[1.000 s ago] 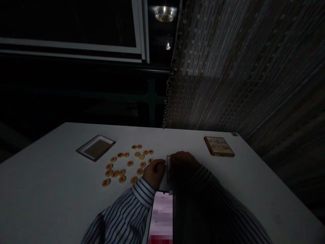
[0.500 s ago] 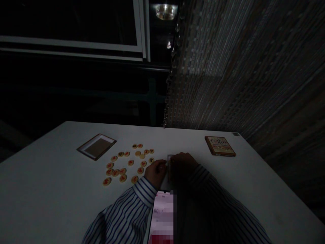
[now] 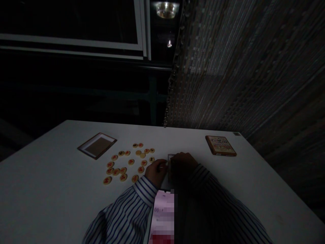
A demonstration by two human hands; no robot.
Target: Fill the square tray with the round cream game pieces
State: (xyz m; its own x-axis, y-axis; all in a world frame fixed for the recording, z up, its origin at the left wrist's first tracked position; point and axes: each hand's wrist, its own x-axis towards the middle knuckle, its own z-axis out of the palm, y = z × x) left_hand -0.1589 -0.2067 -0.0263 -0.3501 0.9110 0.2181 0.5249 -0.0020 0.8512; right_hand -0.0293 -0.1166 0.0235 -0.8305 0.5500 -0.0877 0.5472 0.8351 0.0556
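Shadowed, pale-rimmed rectangular box (image 3: 170, 156) now flanked at 9 o'clock by pinched left hand (image 3: 155, 172), at 3 by curled right hand (image 3: 185, 163) | grasp: cannot be told | round cream, red-or-black-marked discs (image 3: 131, 162) spread toward 10 | apparently fingertip handling; steadiness called for

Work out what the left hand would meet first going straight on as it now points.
Probably the left edge of the shadowed small box, with the right hand beyond; it's too dark to tell whether the left hand touches the box.

Discs (image 3: 131, 162) look smooth and wooden, sleeves (image 3: 125, 210) matt cloth.
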